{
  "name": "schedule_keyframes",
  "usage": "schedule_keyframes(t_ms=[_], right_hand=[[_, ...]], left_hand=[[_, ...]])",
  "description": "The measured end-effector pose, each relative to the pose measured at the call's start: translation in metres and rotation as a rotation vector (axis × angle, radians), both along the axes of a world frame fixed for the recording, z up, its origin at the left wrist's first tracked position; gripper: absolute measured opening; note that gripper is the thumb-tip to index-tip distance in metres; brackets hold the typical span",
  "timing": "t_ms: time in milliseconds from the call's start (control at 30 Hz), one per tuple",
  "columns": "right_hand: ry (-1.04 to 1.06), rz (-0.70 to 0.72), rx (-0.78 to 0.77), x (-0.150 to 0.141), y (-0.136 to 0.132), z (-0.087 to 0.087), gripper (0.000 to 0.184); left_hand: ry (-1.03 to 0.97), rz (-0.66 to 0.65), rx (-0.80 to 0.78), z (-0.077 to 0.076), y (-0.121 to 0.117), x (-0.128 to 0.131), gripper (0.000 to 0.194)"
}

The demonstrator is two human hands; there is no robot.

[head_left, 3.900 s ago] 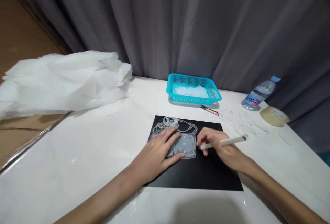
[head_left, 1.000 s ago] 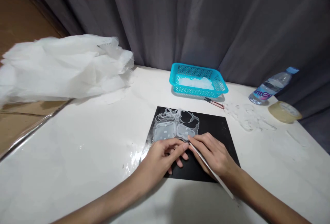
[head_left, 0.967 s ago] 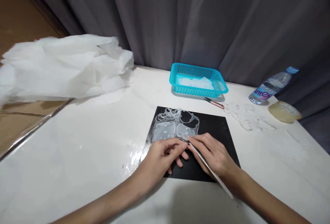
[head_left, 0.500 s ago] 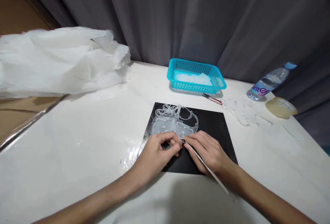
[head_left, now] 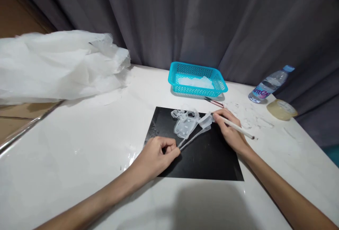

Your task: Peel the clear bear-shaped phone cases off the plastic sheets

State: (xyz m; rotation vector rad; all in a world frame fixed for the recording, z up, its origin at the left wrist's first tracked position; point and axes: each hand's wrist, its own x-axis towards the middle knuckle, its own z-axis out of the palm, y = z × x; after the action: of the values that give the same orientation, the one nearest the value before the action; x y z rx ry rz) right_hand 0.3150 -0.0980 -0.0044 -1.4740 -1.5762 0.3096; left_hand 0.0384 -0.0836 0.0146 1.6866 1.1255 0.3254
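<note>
My left hand [head_left: 160, 156] is closed, pinching the end of a thin translucent strip [head_left: 193, 138] low over the black mat [head_left: 209, 163]. The strip is stretched up and right toward my right hand [head_left: 230, 131]. That hand is closed around a slim white stick-like tool [head_left: 239, 128], its back end pointing right; the kind of tip cannot be made out. By its fingertips is a translucent white flap [head_left: 206, 121], tilted up off the mat. A translucent moulded piece [head_left: 184, 127] with small raised spots and curly loops sits left of the flap, joined to it.
Behind the mat stands a blue mesh basket [head_left: 197, 90] with white translucent pieces inside. Scissors [head_left: 214, 102], thin clear scraps [head_left: 255, 120], a tape roll [head_left: 282, 110] and a water bottle [head_left: 267, 87] are at the right. A white plastic bundle [head_left: 60, 67] fills the far left.
My hands have moved apart: the right went up and right with the tool, lifting and turning part of the translucent piece. A strip is now stretched between them.
</note>
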Motion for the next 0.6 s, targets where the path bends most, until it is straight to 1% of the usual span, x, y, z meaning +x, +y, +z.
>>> schedule_keyframes(t_ms=[100,133,167,200,233,267,300,333,367,400,433,467,500,600], right_hand=[[0.002,0.137,-0.030,-0.009,-0.008,0.005,0.018],[0.002,0.178,-0.026,-0.014,-0.012,0.008,0.017],[-0.004,0.218,-0.022,-0.019,-0.016,0.011,0.016],[-0.019,0.259,-0.018,-0.024,-0.020,0.015,0.016],[-0.044,0.297,-0.012,-0.028,-0.023,0.019,0.016],[-0.074,0.332,-0.007,-0.032,-0.027,0.023,0.017],[-0.104,0.364,-0.003,-0.035,-0.030,0.026,0.018],[-0.128,0.395,0.000,-0.038,-0.033,0.029,0.018],[-0.140,0.424,0.006,-0.040,-0.036,0.031,0.019],[-0.138,0.445,0.010,-0.042,-0.039,0.032,0.021],[-0.123,0.455,0.014,-0.043,-0.041,0.033,0.023],[-0.100,0.449,0.020,-0.044,-0.043,0.032,0.026],[-0.073,0.429,0.027,-0.044,-0.044,0.032,0.029],[0.005,0.276,0.025,-0.044,-0.045,0.028,0.025]], left_hand=[[-0.011,-0.069,0.013,0.001,0.003,-0.004,0.036],[0.001,-0.071,0.041,0.001,0.004,-0.005,0.040],[0.016,-0.053,0.115,0.001,0.005,-0.006,0.044],[0.023,-0.020,0.240,0.002,0.007,-0.006,0.047],[0.018,0.012,0.401,0.002,0.009,-0.005,0.047],[-0.003,0.024,0.572,0.002,0.012,-0.004,0.044],[-0.032,0.007,0.719,0.002,0.014,-0.001,0.038],[-0.061,-0.048,0.813,0.002,0.017,0.001,0.035],[-0.082,-0.133,0.849,0.002,0.019,0.004,0.036],[-0.098,-0.220,0.842,0.001,0.021,0.007,0.033],[-0.113,-0.281,0.815,0.000,0.023,0.009,0.026],[-0.132,-0.305,0.782,0.000,0.024,0.010,0.015],[-0.152,-0.295,0.741,-0.001,0.024,0.011,0.007],[-0.188,-0.149,0.534,0.001,0.023,0.009,0.018]])
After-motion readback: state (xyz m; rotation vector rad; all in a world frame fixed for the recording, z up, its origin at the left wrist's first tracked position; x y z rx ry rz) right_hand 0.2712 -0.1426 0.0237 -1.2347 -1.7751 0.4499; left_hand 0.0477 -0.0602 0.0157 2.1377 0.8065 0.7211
